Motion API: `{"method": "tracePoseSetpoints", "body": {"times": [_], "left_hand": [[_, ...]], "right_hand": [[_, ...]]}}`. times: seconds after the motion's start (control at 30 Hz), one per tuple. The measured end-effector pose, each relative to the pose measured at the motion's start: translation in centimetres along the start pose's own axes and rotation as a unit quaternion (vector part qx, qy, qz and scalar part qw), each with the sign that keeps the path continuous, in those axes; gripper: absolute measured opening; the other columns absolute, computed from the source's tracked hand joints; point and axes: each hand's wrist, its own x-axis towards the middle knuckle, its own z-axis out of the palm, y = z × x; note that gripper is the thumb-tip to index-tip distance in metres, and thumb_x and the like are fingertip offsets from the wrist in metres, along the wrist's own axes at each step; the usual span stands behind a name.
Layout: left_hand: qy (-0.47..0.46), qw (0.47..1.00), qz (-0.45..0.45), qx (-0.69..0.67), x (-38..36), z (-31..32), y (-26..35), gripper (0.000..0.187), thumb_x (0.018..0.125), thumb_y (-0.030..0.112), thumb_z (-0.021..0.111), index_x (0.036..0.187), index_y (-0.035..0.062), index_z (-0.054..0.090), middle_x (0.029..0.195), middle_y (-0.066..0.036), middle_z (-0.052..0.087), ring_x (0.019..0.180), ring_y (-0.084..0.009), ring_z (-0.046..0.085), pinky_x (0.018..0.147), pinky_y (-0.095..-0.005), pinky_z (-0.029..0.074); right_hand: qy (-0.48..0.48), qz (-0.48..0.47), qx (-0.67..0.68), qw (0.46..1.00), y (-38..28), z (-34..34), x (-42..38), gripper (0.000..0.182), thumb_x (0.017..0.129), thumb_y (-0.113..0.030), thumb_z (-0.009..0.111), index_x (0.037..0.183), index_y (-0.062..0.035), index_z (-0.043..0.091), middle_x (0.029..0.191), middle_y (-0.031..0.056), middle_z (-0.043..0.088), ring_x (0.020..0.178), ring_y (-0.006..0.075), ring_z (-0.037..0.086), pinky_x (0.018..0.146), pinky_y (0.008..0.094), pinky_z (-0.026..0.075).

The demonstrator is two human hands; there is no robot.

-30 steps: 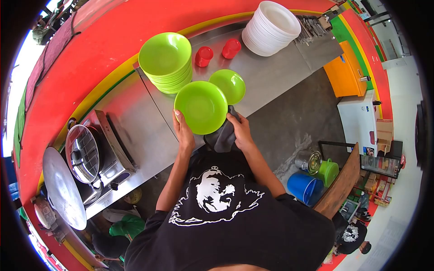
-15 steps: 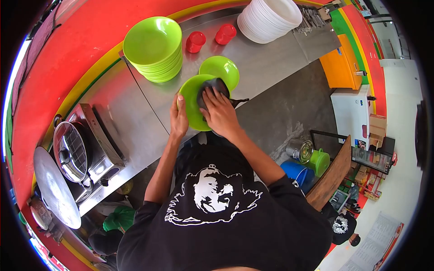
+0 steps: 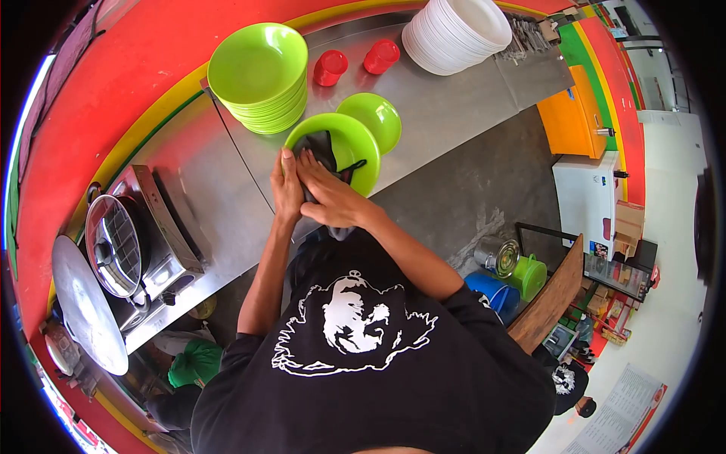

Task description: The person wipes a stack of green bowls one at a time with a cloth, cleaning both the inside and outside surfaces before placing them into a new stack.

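Observation:
My left hand [image 3: 286, 186] grips the near left rim of a green plate [image 3: 355, 146], held tilted over the steel counter [image 3: 446, 113]. My right hand [image 3: 329, 195] presses a dark grey cloth [image 3: 321, 148] against the plate's inner face, at its left side. A strip of the cloth trails across the plate. A second green plate [image 3: 378, 119] lies on the counter just behind the held one.
A stack of green plates [image 3: 259, 74] stands at the counter's back left, two red cups [image 3: 355, 62] behind, a stack of white plates [image 3: 457, 32] at the back right. A gas stove [image 3: 132, 242] sits at the left. Blue and green buckets [image 3: 507, 284] stand on the floor at the right.
My right hand with the cloth came from under the plate's edge onto its face, then slid left across it. The plate has shifted slightly left and up in the view.

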Motion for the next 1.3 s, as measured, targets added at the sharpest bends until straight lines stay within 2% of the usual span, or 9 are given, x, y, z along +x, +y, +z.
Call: {"method": "tracePoseSetpoints", "body": {"times": [0.13,0.27,0.5,0.67,0.77,1.0,1.13,1.23,1.3], "left_hand": [[0.035,0.997,0.019,0.060,0.6,-0.9,0.7,0.055,0.108,0.042,0.042,0.129,-0.0058,0.057,0.109,-0.010,0.067,0.103,-0.0150,0.057,0.092,-0.0299,0.047],[0.043,0.992,0.038,0.111,0.7,-0.7,0.8,0.056,0.108,0.042,0.043,0.133,-0.0071,0.055,0.114,-0.014,0.068,0.107,-0.0170,0.058,0.095,-0.0319,0.047],[-0.080,0.989,0.020,0.124,0.9,0.4,3.3,0.050,0.108,0.036,0.046,0.135,-0.0055,0.056,0.119,-0.015,0.068,0.110,-0.0174,0.058,0.099,-0.0329,0.046],[-0.068,0.989,0.040,0.125,2.0,0.9,4.0,0.049,0.107,0.033,0.048,0.135,-0.0063,0.057,0.117,-0.014,0.069,0.109,-0.0166,0.059,0.098,-0.0321,0.046],[-0.022,0.984,0.018,0.177,2.8,0.2,4.3,0.048,0.107,0.033,0.049,0.133,-0.0066,0.058,0.115,-0.016,0.070,0.108,-0.0173,0.060,0.098,-0.0320,0.046],[-0.040,0.981,0.037,0.186,2.1,0.8,3.9,0.049,0.106,0.033,0.050,0.132,-0.0077,0.058,0.117,-0.017,0.069,0.107,-0.0172,0.060,0.096,-0.0319,0.047],[-0.025,0.995,-0.025,0.091,2.5,0.8,3.6,0.052,0.107,0.036,0.050,0.134,-0.0077,0.056,0.118,-0.017,0.068,0.108,-0.0177,0.059,0.097,-0.0324,0.046],[0.011,0.990,0.006,0.141,2.3,0.1,4.1,0.052,0.106,0.036,0.050,0.133,-0.0081,0.057,0.118,-0.017,0.068,0.108,-0.0172,0.059,0.097,-0.0322,0.046],[-0.005,0.987,0.016,0.158,2.2,-0.7,4.5,0.050,0.107,0.034,0.050,0.133,-0.0073,0.058,0.117,-0.015,0.069,0.107,-0.0171,0.060,0.096,-0.0321,0.047]], "right_hand": [[0.012,-0.019,-0.056,0.998,-2.1,-0.7,-1.4,0.081,0.092,-0.045,0.058,0.142,0.0154,0.037,0.146,0.0378,0.040,0.139,0.0469,0.039,0.117,0.0467,0.032],[-0.072,0.032,-0.150,0.986,-1.3,-1.3,-3.5,0.083,0.098,-0.063,0.042,0.141,0.0089,0.046,0.149,0.0245,0.045,0.142,0.0392,0.038,0.116,0.0452,0.034],[0.002,0.042,-0.303,0.952,2.4,-4.4,-2.3,0.087,0.097,-0.066,0.039,0.145,0.0066,0.043,0.154,0.0198,0.041,0.147,0.0347,0.031,0.120,0.0458,0.025],[-0.040,0.007,-0.114,0.993,1.5,-2.4,-0.2,0.096,0.098,-0.069,0.031,0.154,0.0086,0.016,0.155,0.0384,0.018,0.150,0.0453,0.013,0.123,0.0504,0.017],[-0.083,-0.017,0.042,0.996,-0.3,-1.9,-0.8,0.095,0.099,-0.068,0.031,0.153,0.0095,0.018,0.156,0.0373,0.019,0.150,0.0444,0.013,0.123,0.0483,0.018],[-0.076,-0.022,-0.130,0.988,-0.7,-2.6,-1.8,0.110,0.088,-0.074,0.049,0.148,0.0151,0.024,0.153,0.0366,0.028,0.146,0.0460,0.026,0.119,0.0476,0.029],[0.038,0.003,-0.078,0.996,-2.5,-2.1,0.0,0.109,0.086,-0.072,0.057,0.143,0.0175,0.032,0.149,0.0388,0.033,0.145,0.0463,0.030,0.119,0.0479,0.030],[-0.018,-0.025,-0.073,0.997,-2.7,-2.0,-1.7,0.105,0.086,-0.069,0.059,0.141,0.0170,0.035,0.146,0.0374,0.039,0.143,0.0439,0.034,0.117,0.0483,0.032],[-0.033,-0.046,-0.115,0.992,-2.0,-2.2,-3.3,0.090,0.084,-0.054,0.070,0.141,0.0088,0.043,0.148,0.0254,0.045,0.141,0.0376,0.042,0.116,0.0464,0.035]]}}
